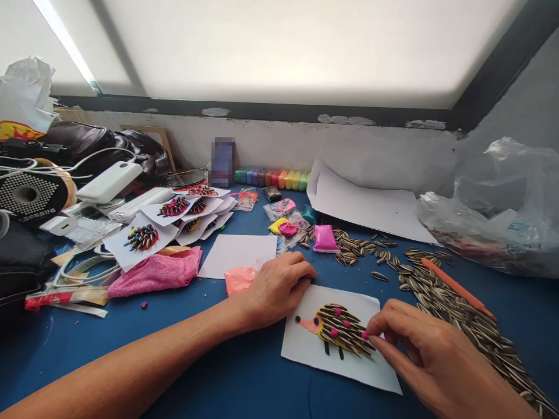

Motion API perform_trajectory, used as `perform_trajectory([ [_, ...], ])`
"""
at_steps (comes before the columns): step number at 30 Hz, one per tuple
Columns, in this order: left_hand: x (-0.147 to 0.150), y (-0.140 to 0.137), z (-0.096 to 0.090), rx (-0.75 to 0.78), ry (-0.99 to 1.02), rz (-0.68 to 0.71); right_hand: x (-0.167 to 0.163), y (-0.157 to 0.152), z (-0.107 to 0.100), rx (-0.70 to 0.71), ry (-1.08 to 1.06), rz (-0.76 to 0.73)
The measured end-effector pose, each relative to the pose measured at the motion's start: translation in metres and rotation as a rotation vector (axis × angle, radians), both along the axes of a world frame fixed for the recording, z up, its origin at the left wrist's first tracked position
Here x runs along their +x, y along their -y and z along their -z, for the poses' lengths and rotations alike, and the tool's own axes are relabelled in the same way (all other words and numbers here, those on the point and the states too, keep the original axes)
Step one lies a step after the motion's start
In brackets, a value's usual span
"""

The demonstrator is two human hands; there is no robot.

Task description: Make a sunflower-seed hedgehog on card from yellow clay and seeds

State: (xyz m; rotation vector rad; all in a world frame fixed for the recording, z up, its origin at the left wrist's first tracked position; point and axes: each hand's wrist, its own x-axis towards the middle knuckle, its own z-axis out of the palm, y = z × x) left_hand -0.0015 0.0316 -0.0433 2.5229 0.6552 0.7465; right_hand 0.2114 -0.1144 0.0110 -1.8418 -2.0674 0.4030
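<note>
A white paper card [301,349] lies on the blue table with a hedgehog picture [345,329] on it: a pink snout, dark eye and nose, black legs and striped sunflower seeds as spines. Several magenta clay balls dot the seeds. My right hand [428,343] pinches one magenta clay ball [365,336] between thumb and forefinger, against the rear spines. At the card's upper left edge rests my left hand [279,288], fingers curled together; what they hold, if anything, is hidden. Beside its wrist is a packet of peach-pink clay [239,279].
Loose sunflower seeds [467,326] spread at right around an orange tool [458,288]. Behind are a magenta clay packet [325,238], paper sheets [371,203] and a plastic bag [502,221]. Finished cards [144,238], a pink cloth [157,273] and a white power bank [109,180] crowd the left.
</note>
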Motion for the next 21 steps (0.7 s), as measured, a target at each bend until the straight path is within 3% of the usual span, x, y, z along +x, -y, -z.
perform_trajectory([
  [21, 0.0001, -0.0002, -0.0009, 0.001, -0.026, -0.002, -0.0032, -0.0009, 0.0050, 0.040, -0.011, -0.003],
])
